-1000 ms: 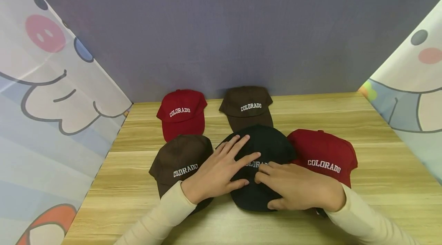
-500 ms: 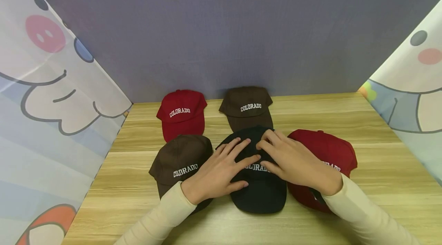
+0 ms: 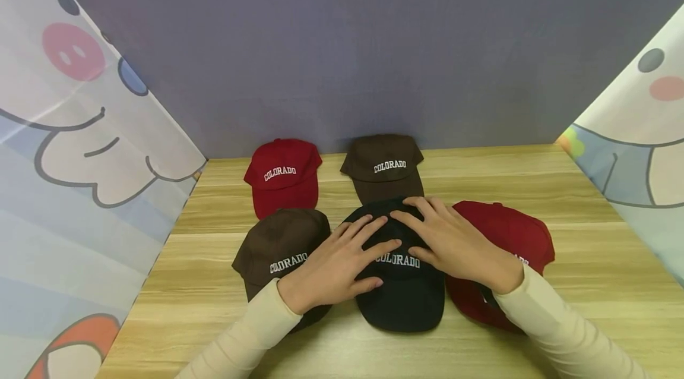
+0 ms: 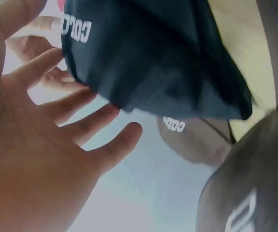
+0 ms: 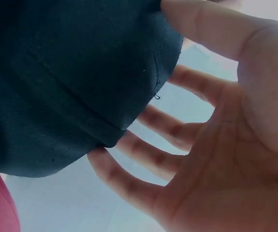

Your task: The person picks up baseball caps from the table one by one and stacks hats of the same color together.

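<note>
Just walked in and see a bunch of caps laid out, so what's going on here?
A person in cream sleeves has both hands flat on the black cap at the front middle of the wooden table. The left hand and the right hand lie on its crown with straight, spread fingers, gripping nothing. A brown cap sits to its left and a red cap to its right, partly under the right forearm. Behind them lie another red cap and another brown cap.

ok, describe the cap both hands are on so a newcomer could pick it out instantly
On the light wooden tabletop five "COLORADO" caps lie in two rows. The black fabric baseball cap sits mid front row, between a brown cap and a red cap. It is the only black one, under the left hand and right hand.
</note>
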Action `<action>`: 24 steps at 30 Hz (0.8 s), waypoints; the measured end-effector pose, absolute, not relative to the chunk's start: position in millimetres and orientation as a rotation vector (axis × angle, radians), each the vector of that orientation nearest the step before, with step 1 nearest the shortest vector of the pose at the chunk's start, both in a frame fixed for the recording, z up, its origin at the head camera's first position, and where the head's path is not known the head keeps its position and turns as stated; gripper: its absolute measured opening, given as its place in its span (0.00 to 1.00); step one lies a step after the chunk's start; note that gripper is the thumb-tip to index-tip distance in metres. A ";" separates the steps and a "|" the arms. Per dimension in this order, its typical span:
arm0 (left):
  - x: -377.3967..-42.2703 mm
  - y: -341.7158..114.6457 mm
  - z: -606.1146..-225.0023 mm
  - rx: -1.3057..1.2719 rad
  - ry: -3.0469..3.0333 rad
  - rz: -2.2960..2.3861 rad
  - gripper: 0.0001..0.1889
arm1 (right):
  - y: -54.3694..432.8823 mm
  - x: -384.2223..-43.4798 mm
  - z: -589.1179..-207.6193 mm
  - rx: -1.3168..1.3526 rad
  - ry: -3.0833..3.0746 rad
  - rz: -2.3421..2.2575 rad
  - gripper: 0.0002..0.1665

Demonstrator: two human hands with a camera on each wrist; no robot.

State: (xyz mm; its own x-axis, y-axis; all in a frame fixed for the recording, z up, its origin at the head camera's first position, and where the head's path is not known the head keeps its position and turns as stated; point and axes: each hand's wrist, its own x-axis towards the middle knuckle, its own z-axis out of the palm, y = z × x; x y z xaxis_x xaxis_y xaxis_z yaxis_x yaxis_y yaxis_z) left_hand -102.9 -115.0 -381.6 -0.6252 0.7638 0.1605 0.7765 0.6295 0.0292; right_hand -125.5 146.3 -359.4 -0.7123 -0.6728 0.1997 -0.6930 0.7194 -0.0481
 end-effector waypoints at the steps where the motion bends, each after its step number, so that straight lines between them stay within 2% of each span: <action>1: -103.4 -116.6 -379.6 -1.281 -2.721 -0.141 0.37 | 146.4 -125.7 -359.2 1.102 -2.757 0.175 0.44; 14: -117.5 -161.6 -342.1 -0.968 -2.809 -0.298 0.28 | 146.2 -122.7 -358.9 1.134 -2.744 0.173 0.44; 20: -131.1 -205.5 -325.9 -0.812 -2.869 -0.448 0.17 | 146.0 -121.4 -358.5 1.152 -2.740 0.197 0.43; 24: -141.4 -242.0 -328.1 -0.767 -2.964 -0.599 0.12 | 145.7 -120.4 -357.5 1.166 -2.743 0.206 0.43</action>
State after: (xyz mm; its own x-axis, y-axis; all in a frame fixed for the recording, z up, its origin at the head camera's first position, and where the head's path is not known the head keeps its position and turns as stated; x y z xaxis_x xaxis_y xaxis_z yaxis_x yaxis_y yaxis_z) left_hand -141.4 -242.0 -328.1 -0.8788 0.4632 0.1150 0.4715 0.8053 0.3594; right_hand -120.4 145.7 -357.5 -0.6851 -0.7020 0.1946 -0.7232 0.6875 -0.0660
